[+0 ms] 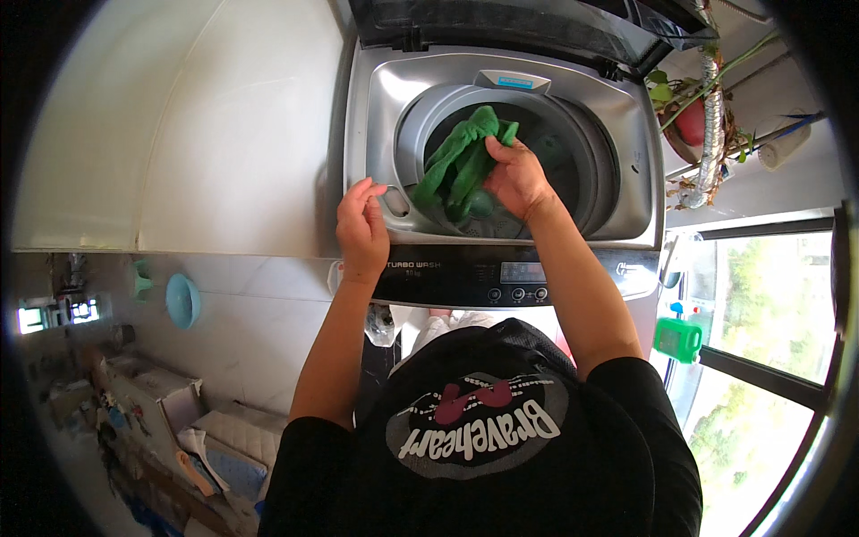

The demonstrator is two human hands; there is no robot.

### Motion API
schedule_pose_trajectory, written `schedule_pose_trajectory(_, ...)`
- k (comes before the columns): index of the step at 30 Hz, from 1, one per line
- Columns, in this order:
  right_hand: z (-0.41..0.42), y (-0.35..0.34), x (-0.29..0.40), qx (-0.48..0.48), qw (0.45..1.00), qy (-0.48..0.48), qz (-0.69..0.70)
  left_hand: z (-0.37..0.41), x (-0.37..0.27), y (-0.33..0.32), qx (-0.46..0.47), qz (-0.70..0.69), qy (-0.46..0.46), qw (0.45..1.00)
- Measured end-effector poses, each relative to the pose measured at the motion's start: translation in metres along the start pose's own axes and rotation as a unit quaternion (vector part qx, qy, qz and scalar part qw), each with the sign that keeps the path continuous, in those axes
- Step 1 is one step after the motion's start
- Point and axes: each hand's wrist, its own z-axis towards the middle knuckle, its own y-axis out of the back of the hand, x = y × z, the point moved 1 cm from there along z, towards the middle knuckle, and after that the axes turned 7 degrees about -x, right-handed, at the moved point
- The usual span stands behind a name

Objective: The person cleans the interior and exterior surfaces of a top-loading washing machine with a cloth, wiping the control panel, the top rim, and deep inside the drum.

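Note:
A top-loading washing machine point(493, 235) stands before me with its dark lid point(510, 33) raised. My right hand point(520, 176) grips a green cloth point(463, 158) between thumb and fingers, over the mouth of the drum point(567, 181). The cloth hangs in loose folds, its lower end towards the drum's front left side. My left hand point(362, 231) is over the front left corner of the machine, beside a small oval opening point(396, 201). Its fingers are slightly bent and hold nothing.
The control panel point(463, 268) runs along the machine's front edge. A pale wall point(235, 134) rises close on the left. To the right are a potted plant point(691, 124), a foil-wrapped pipe point(710, 127), a green jug point(678, 339) and a window point(765, 302). A blue basin point(182, 301) is at left.

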Motion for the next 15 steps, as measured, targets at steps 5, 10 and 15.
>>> schedule_pose_trajectory(5,-0.026,0.008,0.000,-0.015,0.999,0.002,0.028,-0.001,0.003,0.001,-0.008,0.066,-0.060,0.996)
schedule_pose_trajectory(10,-0.044,0.023,-0.012,0.004,0.998,-0.011,0.067,0.000,-0.023,-0.007,0.060,0.096,-0.155,0.982)
schedule_pose_trajectory(15,-0.063,0.014,-0.021,0.074,0.997,0.001,0.019,-0.015,-0.052,-0.043,0.165,-0.083,-0.015,0.983)
